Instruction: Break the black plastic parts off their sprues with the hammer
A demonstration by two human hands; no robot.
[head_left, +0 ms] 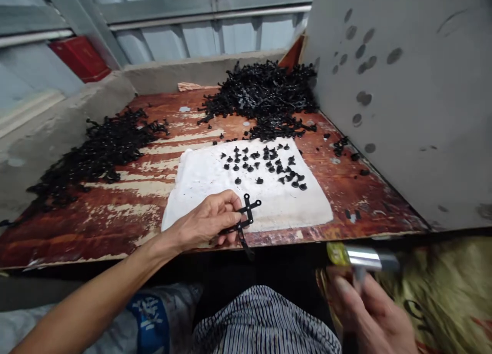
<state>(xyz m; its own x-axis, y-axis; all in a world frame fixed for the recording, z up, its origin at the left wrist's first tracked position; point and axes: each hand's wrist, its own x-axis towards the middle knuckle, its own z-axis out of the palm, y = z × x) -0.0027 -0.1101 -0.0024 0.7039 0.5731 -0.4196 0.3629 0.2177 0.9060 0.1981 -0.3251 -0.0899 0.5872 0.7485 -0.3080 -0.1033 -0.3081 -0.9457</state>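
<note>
My left hand [209, 222] pinches a black plastic sprue piece [245, 221] with crossing arms at the near edge of a white cloth [207, 177]. Several small black round parts [265, 164] lie scattered on that cloth. Low at the right, below the table edge, my right hand [361, 308] is blurred and wraps round a shiny metal tool [363, 257] with a yellow-green end. The tool points left and sits apart from the sprue piece.
A worn red-brown wooden tabletop [126, 210] carries a big pile of black sprues [265, 90] at the back and another pile [100, 149] on the left. A grey spotted board [407, 98] walls the right side. Striped fabric [265, 323] covers my lap.
</note>
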